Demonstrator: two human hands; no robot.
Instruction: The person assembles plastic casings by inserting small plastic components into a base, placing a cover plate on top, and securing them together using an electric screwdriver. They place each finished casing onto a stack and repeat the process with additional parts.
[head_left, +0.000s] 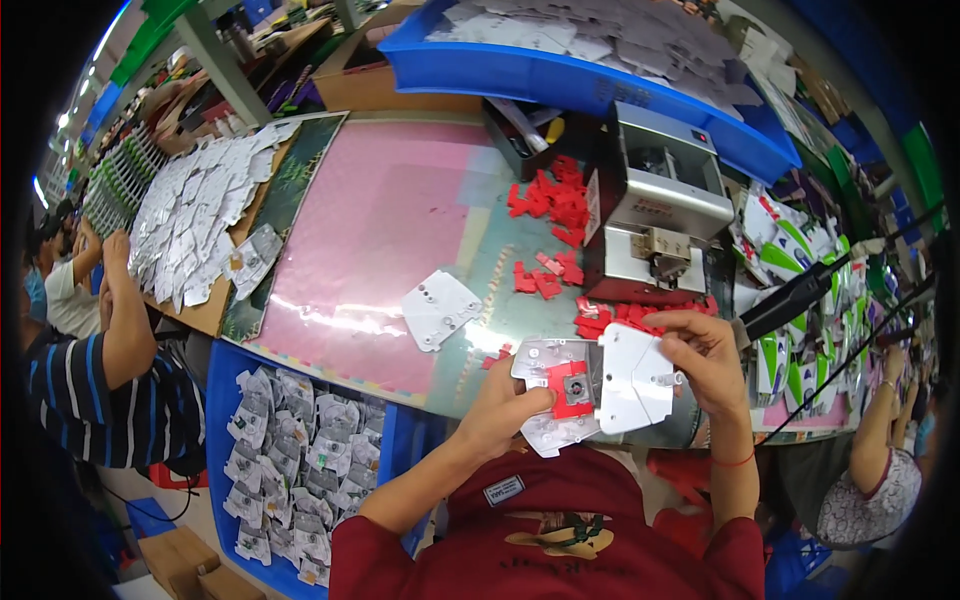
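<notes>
My left hand is closed on a pale plastic panel, with its thumb on a red plastic part set in the panel's middle. A dark round piece shows in the red part. In my right hand a white plastic plate is gripped by its upper right edge. The plate's left edge overlaps or touches the panel; which one I cannot tell. Another white plate lies on the table to the left. Loose red parts are heaped beyond my hands, beside a grey metal machine.
A blue tray of white plates stands at the back. More plates cover the left table. A blue bin at lower left holds pale panels. White-and-green casings pile up at right, near a black rod. Other people sit on both sides.
</notes>
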